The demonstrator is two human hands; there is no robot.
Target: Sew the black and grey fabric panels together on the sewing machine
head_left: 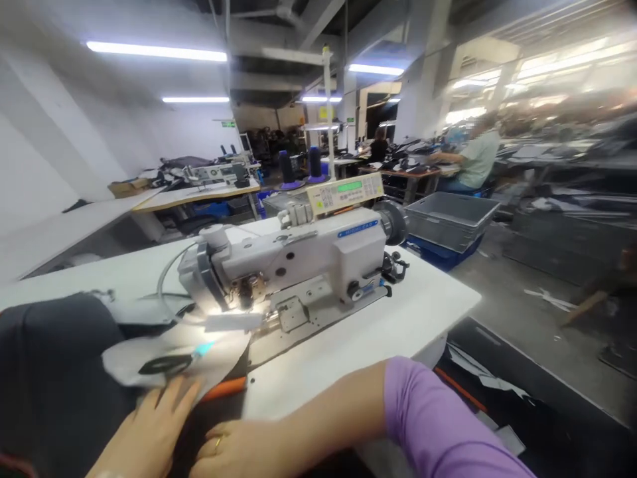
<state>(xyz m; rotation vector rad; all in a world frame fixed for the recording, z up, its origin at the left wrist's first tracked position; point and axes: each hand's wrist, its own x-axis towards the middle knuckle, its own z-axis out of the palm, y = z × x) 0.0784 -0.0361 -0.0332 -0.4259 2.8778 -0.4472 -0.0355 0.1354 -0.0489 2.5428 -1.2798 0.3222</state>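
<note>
My left hand (152,421) lies with its fingers stretched out at the near edge of a pale, flat sewn piece (129,358), which has a dark oval patch and a small turquoise mark. The piece reaches under the lit needle area of a white sewing machine (298,255). To the right, my right hand (233,450), wearing a ring, is closed with its fingers curled down; whatever it grips, if anything, is hidden. An orange strip or handle (223,389) shows just beyond it. Dark grey material (60,378) is bunched left of my left hand.
The machine stands on a white table (418,305) with a control panel (347,192) and thread cones (314,164) behind. A grey crate (452,211) sits past its right end. A dark bin holding scraps (490,375) is at lower right. A person (478,159) sits farther back.
</note>
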